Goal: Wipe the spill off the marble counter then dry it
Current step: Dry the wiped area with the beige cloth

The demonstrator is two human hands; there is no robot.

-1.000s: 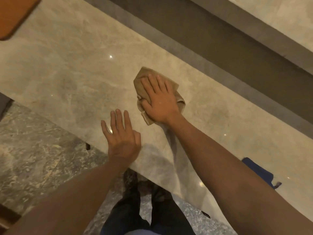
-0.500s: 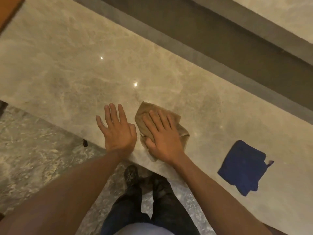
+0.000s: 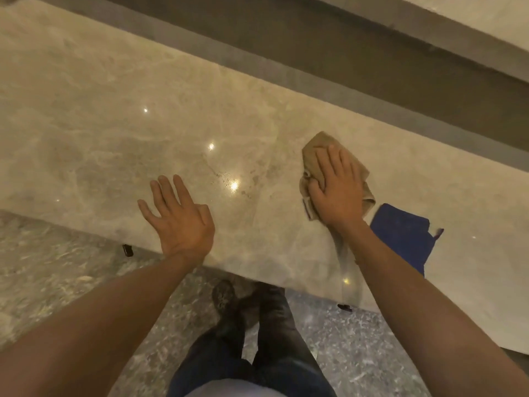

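A beige marble counter [image 3: 114, 133] runs across the view. My right hand [image 3: 337, 187] lies flat on a crumpled tan cloth [image 3: 312, 150], pressing it onto the counter right of centre. Just to its right lies a dark blue cloth [image 3: 406, 236], partly hidden by my right forearm. My left hand [image 3: 180, 219] rests flat with fingers spread on the counter's near edge, holding nothing. A faint speckled wet patch [image 3: 229, 179] shines between the two hands.
A dark recessed channel [image 3: 315, 44] runs along the counter's far side, with a lighter ledge beyond. Below the near edge is a speckled stone floor [image 3: 57, 270] with my legs and shoes [image 3: 252, 305]. Small dark clips [image 3: 127, 250] sit under the edge.
My right hand has slid the tan cloth to the right and away from me, from beside my left hand to next to the blue cloth. The left hand stays on the edge.
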